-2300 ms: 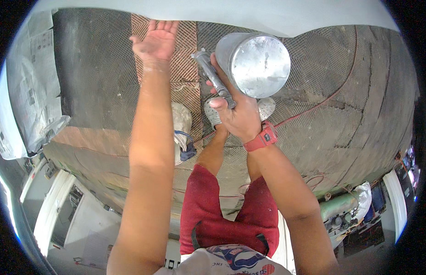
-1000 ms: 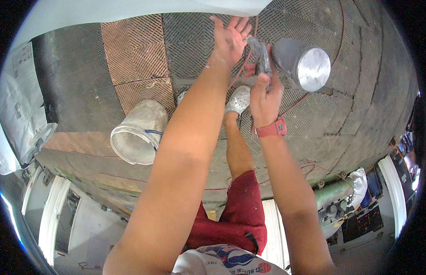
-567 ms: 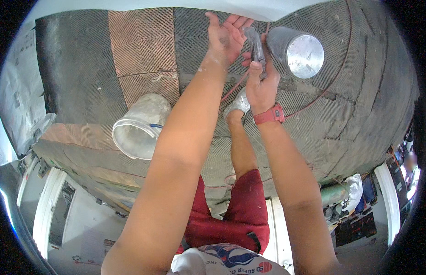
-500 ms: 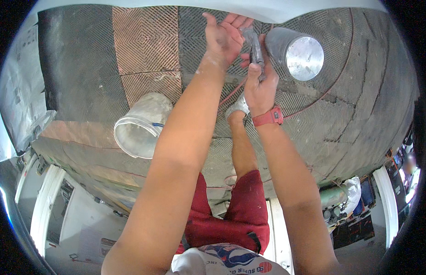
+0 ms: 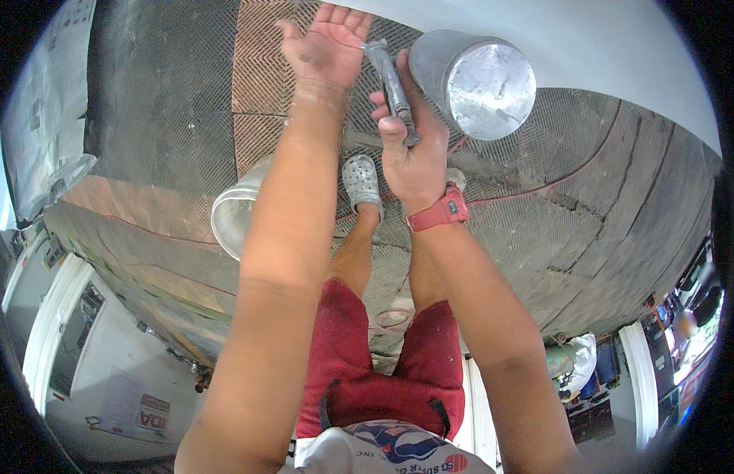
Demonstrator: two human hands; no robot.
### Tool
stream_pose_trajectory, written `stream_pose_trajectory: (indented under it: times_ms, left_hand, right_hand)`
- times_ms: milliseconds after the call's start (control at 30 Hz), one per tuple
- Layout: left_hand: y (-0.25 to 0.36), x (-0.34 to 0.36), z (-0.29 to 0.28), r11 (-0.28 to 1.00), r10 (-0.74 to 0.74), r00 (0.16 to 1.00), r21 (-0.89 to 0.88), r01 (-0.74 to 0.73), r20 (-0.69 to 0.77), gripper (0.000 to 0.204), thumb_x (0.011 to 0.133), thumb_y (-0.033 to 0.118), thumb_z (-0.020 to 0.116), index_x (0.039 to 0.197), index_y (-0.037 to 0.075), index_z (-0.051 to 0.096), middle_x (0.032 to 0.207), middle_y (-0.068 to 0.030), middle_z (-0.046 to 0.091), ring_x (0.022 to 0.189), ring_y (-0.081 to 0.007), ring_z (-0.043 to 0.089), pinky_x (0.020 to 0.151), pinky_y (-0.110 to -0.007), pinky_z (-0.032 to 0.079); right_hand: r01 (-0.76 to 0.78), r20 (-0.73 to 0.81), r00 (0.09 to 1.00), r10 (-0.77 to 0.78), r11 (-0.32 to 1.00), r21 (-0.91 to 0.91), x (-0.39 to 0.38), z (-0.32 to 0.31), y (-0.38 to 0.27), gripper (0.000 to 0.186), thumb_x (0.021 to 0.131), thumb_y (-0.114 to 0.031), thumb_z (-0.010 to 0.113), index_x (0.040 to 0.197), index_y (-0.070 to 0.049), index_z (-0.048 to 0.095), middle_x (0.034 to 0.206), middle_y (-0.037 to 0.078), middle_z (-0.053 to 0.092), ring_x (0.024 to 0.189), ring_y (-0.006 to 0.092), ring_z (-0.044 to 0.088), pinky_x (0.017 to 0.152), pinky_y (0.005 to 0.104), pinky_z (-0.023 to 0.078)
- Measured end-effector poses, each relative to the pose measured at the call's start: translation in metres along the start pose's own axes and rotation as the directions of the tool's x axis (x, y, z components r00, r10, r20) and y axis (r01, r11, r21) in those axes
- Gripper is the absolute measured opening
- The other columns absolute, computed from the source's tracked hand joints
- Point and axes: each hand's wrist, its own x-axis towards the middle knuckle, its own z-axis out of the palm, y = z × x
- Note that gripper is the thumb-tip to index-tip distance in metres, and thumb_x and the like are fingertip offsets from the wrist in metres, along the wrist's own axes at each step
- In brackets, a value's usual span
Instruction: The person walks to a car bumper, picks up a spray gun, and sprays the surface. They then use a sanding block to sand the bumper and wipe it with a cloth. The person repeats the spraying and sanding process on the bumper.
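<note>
Both hands are raised: right hand (image 5: 414,158) clamped on a grey metal tool (image 5: 392,91), silver cylinder (image 5: 473,83) at its 2 o'clock; left hand (image 5: 323,43) spread, empty. Loosened fingers could drop the tool onto the sandalled foot (image 5: 360,182).

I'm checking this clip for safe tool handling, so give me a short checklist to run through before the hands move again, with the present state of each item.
1. Right hand closed on the grey handle of the metal roller: ok, fingers wrap it.
2. Left hand free of the roller: ok, palm open, fingers spread, beside the handle's top end.
3. Roller face unobstructed: ok, round end shows whole.
4. Roller touching the patterned floor mat: cannot tell from this view.
5. Bucket away from both hands: ok, it lies below the left forearm.
6. Feet firmly placed: cannot tell; only one grey clog shows fully.
</note>
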Motion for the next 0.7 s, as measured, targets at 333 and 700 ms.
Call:
stream_pose_trajectory:
  times_ms: [333,700]
  left_hand:
    - [0.075,0.025,0.002,0.875,0.228,0.972,0.449,-0.179,-0.057,0.116,0.102,0.086,0.019,0.167,-0.011,0.022,0.173,-0.03,0.033,0.162,-0.046,0.03,0.135,-0.062,0.024]
    - [-0.116,-0.037,0.027,0.939,-0.124,0.942,0.269,0.213,-0.311,0.11,0.103,0.087,0.017,0.168,-0.001,0.03,0.168,-0.0223,0.044,0.153,-0.0431,0.045,0.131,-0.056,0.028]
  right_hand:
    - [-0.053,0.12,0.991,0.059,0.997,-0.048,-0.008,0.015,-0.024,0.098,0.102,-0.077,0.057,0.167,-0.005,0.045,0.117,0.012,0.076,0.095,0.0154,0.069,0.089,0.0343,0.059]
    - [-0.141,-0.012,0.99,0.141,0.989,-0.045,-0.041,-0.05,0.008,0.095,0.105,-0.069,0.06,0.163,0.004,0.046,0.111,0.01,0.074,0.095,0.0163,0.067,0.089,0.0346,0.058]
